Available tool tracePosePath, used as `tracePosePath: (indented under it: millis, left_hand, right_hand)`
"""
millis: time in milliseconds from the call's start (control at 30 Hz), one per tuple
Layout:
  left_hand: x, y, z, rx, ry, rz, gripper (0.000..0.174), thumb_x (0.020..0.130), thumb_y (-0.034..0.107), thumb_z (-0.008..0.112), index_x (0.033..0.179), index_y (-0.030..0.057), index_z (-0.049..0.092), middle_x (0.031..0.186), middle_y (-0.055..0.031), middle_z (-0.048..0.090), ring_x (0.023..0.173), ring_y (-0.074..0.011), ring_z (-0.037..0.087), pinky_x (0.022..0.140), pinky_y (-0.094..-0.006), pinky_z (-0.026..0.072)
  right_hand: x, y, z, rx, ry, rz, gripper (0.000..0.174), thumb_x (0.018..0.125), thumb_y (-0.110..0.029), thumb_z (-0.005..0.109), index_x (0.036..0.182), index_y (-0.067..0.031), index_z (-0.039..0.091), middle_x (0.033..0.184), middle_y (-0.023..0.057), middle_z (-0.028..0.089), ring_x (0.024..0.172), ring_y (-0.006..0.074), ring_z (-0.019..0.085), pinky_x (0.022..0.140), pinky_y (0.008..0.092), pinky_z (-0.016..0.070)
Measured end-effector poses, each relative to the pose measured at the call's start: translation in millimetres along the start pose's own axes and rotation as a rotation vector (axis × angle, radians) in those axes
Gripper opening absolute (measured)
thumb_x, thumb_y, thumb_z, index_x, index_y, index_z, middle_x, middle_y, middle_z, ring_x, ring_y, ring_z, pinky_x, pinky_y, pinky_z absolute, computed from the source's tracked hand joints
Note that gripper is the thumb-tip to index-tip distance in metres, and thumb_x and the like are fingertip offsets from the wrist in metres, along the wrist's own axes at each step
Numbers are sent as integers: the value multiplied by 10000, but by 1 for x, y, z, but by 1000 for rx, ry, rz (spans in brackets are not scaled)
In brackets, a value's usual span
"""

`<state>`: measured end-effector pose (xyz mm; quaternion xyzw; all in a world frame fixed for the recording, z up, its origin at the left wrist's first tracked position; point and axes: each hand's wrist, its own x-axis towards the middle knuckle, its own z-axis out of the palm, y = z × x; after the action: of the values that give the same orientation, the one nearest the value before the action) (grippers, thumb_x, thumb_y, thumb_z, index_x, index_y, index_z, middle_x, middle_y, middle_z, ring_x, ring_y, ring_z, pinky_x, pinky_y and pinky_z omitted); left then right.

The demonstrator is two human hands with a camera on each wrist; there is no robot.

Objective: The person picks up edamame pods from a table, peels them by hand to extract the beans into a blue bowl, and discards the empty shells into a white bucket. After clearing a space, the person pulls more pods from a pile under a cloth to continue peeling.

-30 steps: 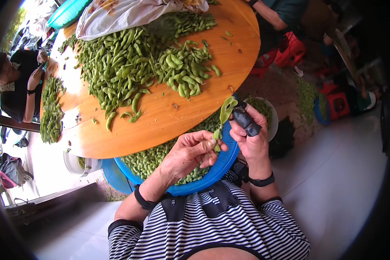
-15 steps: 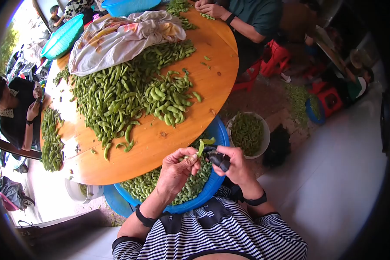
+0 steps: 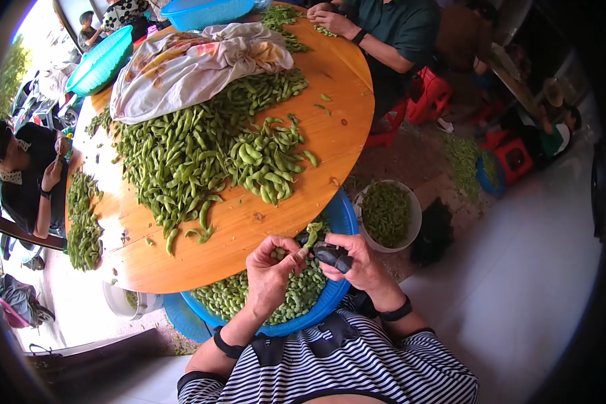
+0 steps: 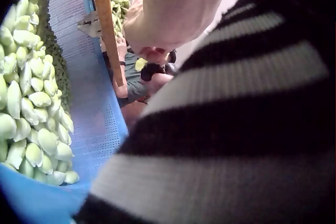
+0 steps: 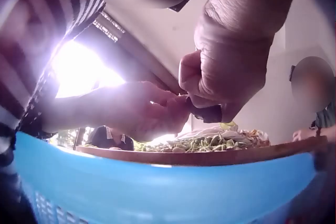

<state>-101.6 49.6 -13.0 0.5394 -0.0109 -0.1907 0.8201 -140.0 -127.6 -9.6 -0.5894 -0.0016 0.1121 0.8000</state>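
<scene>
My left hand (image 3: 269, 276) pinches a green bean pod (image 3: 312, 232) between thumb and finger, with pale green beans (image 3: 278, 254) showing in its curled fingers. Close beside it, my right hand (image 3: 367, 266) grips the same pod, its thumb inside a black cover (image 3: 333, 256). Both hands are over a blue basket (image 3: 341, 217) heaped with shelled beans (image 4: 34, 98). In the right wrist view, the two hands meet above the basket's rim.
A round wooden table (image 3: 249, 232) bears a big heap of pods (image 3: 175, 155), partly under a stained white cloth (image 3: 202, 67). A white bucket (image 3: 417, 219) of husks stands right of the basket. Other people sit around the table, with red stools (image 3: 429, 94) at the right.
A second ago the right hand held a split pod up beside the left hand's pod. Since then the hands have come together on one pod, and the head view has shifted.
</scene>
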Motion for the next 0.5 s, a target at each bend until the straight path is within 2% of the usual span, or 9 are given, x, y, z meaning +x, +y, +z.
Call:
tracePosePath:
  millis: [33, 67, 133, 167, 267, 333, 367, 433, 500]
  left_hand:
    - [0, 0, 1, 0, -1, -1, 97, 853, -21, 674, 832, 8, 584, 753, -82, 660, 606, -107, 582, 550, -219, 453]
    - [0, 0, 2, -11, 5, 22, 99, 852, -23, 674, 830, 7, 582, 763, -85, 663, 607, -107, 582, 546, -221, 454]
    - [0, -1, 3, -23, 9, 44, 102, 851, -25, 674, 828, 5, 580, 772, -87, 667, 607, -107, 582, 543, -222, 456]
    - [0, -1, 3, -8, 11, 60, 104, 849, -26, 676, 830, 6, 579, 767, -85, 661, 606, -108, 581, 541, -222, 458]
    - [-1, -2, 3, 13, 11, 66, 112, 841, -35, 678, 833, 10, 576, 746, -72, 640, 603, -111, 576, 538, -224, 454]
    - [-2, -2, 2, 19, 9, 57, 118, 835, -44, 679, 832, 12, 575, 730, -61, 625, 600, -112, 573, 537, -227, 449]
    - [-2, -2, 1, -69, -8, -21, 114, 840, -43, 671, 834, 19, 576, 728, -53, 613, 585, -112, 555, 526, -230, 427]
    - [-1, -3, -3, -154, -25, -98, 110, 845, -43, 663, 836, 26, 578, 727, -45, 600, 571, -112, 537, 515, -234, 405]
    - [1, -8, -9, -466, -110, -281, 92, 863, -24, 647, 846, 43, 587, 764, -37, 606, 550, -111, 494, 499, -237, 354]
  right_hand:
    - [0, 1, -2, 101, -55, 17, 614, 796, -596, 702, 840, 1, 565, 636, -29, 494, 533, 34, 445, 471, 202, 360]
    - [-1, 0, -2, 101, -53, 17, 614, 796, -596, 702, 840, 1, 565, 636, -29, 494, 533, 34, 445, 471, 202, 360]
    - [-2, -4, 0, 205, -68, 49, 800, 632, -755, 671, 849, 6, 561, 643, -26, 486, 540, 34, 439, 475, 198, 359]
    - [-2, -4, 1, 205, -68, 49, 800, 632, -755, 671, 849, 6, 561, 643, -26, 486, 540, 34, 439, 475, 198, 359]
    - [-2, -5, 4, 173, -43, 11, 706, 728, -701, 672, 822, -12, 553, 641, -23, 491, 544, 33, 445, 476, 197, 358]
    - [-2, -10, 6, 7, -2, -37, 551, 853, -561, 663, 803, -24, 547, 638, -21, 499, 540, 35, 451, 475, 197, 359]
    - [-1, -7, 5, 8, -4, -38, 551, 853, -561, 663, 803, -24, 547, 638, -21, 499, 540, 35, 451, 475, 197, 359]
    - [0, 1, -1, -45, -29, -77, 368, 924, -366, 634, 803, -29, 552, 637, -23, 506, 540, 34, 457, 475, 196, 363]
    - [1, 3, -3, 35, -52, -41, 308, 929, -303, 618, 802, -29, 552, 633, -28, 505, 539, 33, 458, 477, 195, 365]
